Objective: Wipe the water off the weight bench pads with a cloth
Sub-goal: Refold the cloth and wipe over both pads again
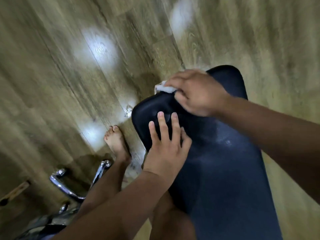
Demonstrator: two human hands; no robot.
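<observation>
Wood-plank floor [69, 84] runs blurred behind the dark bench pad [225, 179] at centre right. At its upper edge, by the gap to a second pad [230, 77], the right hand [199, 94] curls its fingers over a white cloth [164, 88], pressing it down, likely to mop that seam. The left hand [166, 149] lies flat with fingers spread and holds nothing, seemingly steadying the pad. A bare foot [116, 141] and chrome frame [69, 187] sit lower left.
</observation>
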